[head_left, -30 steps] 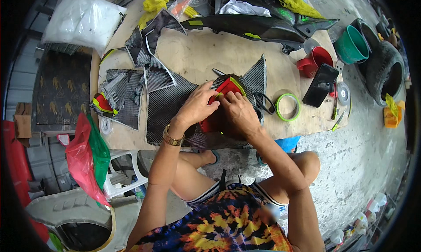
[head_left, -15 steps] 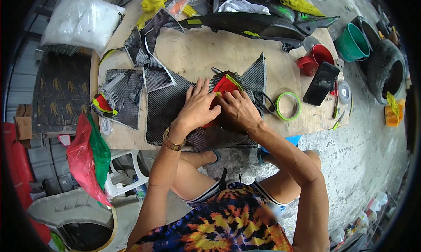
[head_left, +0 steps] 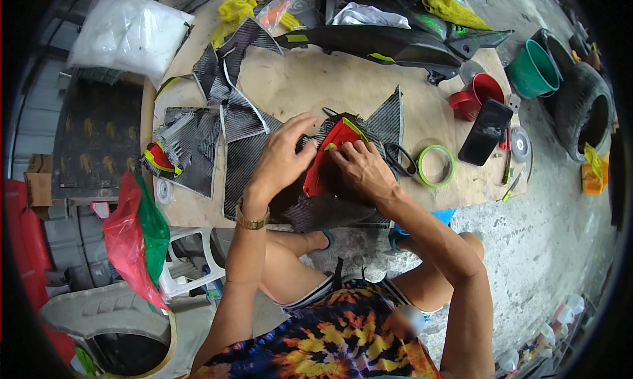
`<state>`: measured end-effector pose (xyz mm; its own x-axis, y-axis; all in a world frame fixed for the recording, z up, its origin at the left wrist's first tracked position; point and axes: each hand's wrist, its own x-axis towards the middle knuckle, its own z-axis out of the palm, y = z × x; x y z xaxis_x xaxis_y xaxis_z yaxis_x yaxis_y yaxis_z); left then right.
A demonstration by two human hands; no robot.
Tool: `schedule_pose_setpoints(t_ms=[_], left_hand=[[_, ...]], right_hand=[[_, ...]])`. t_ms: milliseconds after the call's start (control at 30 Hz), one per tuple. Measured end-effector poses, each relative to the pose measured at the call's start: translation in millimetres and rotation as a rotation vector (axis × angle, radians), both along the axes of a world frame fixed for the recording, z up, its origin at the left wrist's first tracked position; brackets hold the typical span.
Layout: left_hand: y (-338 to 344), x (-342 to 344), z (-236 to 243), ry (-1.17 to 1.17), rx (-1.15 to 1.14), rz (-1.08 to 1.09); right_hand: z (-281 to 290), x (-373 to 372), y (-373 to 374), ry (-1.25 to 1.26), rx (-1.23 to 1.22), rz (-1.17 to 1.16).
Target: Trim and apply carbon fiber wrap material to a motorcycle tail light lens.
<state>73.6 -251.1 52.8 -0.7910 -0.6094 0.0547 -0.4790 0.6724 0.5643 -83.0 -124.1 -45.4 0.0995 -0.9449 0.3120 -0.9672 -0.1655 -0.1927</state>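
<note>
A red part (head_left: 338,134) with yellow-green tape along its edge lies in front of me, inside dark woven carbon-look cloth (head_left: 242,168). My right hand (head_left: 364,171) is on the part, its fingers bent and pressed against the red inner face near the taped edge. Beside the part's left edge hovers my left hand (head_left: 282,156), fingers apart, holding nothing. Close by on the right lie scissors (head_left: 403,160); the cloth and part hide their middle. Further left, a second red part with yellow-green tape (head_left: 158,158) lies against another cut piece of cloth (head_left: 198,148).
To the right are a roll of green tape (head_left: 450,167), a black phone (head_left: 484,132), a red mug (head_left: 471,99) and a cutter knife (head_left: 512,188). A long black panel (head_left: 369,41) spans the table's far side. A white plastic bag (head_left: 128,36) sits at the far left.
My left hand has lifted off the red part and moved left, its fingers opening, so more of the red shows. My right hand stays at the part. The view has shifted slightly.
</note>
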Motion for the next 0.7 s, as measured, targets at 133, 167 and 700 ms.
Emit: schedule_pose_setpoints(t_ms=[133,167,700], left_hand=[[-35,18,-26,0.131,0.342,0.137],[-40,21,-33,0.190,0.565,0.202],[-26,17,-46,0.006,0.439,0.111]], right_hand=[[13,-7,-7,-0.273,0.108,0.061],[16,-5,-8,-0.264,0.111,0.077],[3,14,-12,-1.346,0.348,-0.139]])
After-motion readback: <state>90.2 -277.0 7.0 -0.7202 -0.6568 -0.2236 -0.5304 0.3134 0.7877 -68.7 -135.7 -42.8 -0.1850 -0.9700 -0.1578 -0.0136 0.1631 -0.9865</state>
